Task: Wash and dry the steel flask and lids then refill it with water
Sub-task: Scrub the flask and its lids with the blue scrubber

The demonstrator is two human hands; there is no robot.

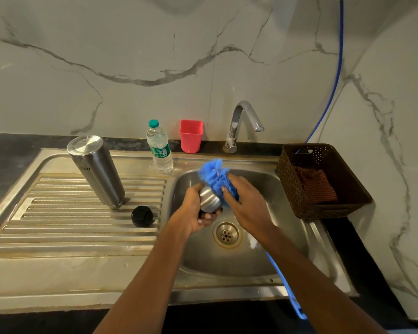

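Steel gleamed on the cup lid [209, 198] gripped in your left hand [193, 213], fingers curled round it, above the sink basin [287, 237] near the drain. Your right hand [247, 203] clutched a blue scrubber [215, 175] pressed against the lid. On the ribbed drainboard [70, 232] to your left, the steel flask [95, 171] stood mouth down, a black lid [142, 215] just beside it, near the basin's edge. A water bottle [159, 147], red cup [191, 136] and tap [241, 121] lined the back edge; a brown basket [297, 189] sat at the basin's right rim.
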